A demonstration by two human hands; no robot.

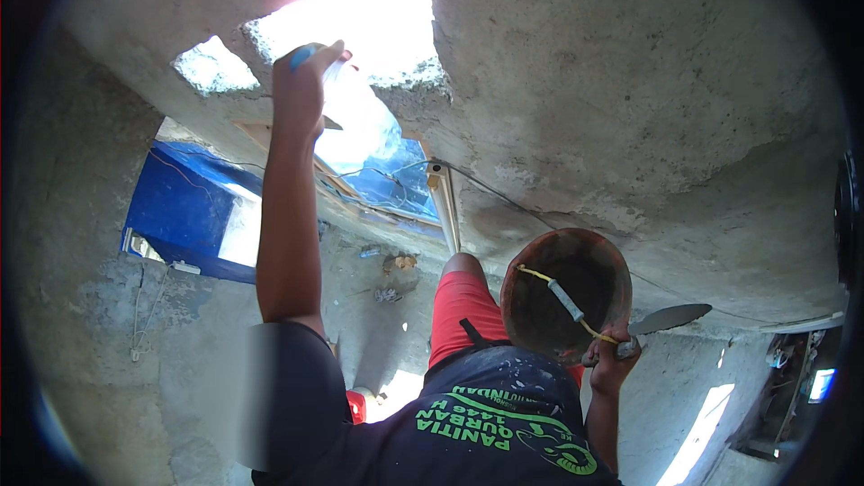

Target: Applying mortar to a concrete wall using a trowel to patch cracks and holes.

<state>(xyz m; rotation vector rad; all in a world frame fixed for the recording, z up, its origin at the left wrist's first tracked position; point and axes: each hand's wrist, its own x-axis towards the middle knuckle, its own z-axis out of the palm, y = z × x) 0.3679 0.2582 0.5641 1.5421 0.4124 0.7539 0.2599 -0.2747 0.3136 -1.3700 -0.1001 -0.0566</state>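
Note:
My left hand [315, 67] is raised against a bright, rough-edged opening [360, 18], its fingers closed around a blue object [301, 58]. A small grey blade-like piece [331, 123] shows beside that wrist; whether it joins the blue object, I cannot tell. At lower right, my right hand [612, 360] grips a trowel and a dark round bucket [567, 279] at its rim. The bucket has a yellow cord handle with a grey sleeve. The trowel's long grey blade [675, 315] points out to the right.
A smaller opening [216, 67] is in the concrete wall [585, 72]. Below are a window frame [256, 133], loose cables [495, 193] and a pale rail [444, 207] near my knee [463, 270]. A blue panel [180, 207] is at left, above small debris [396, 265] on the floor.

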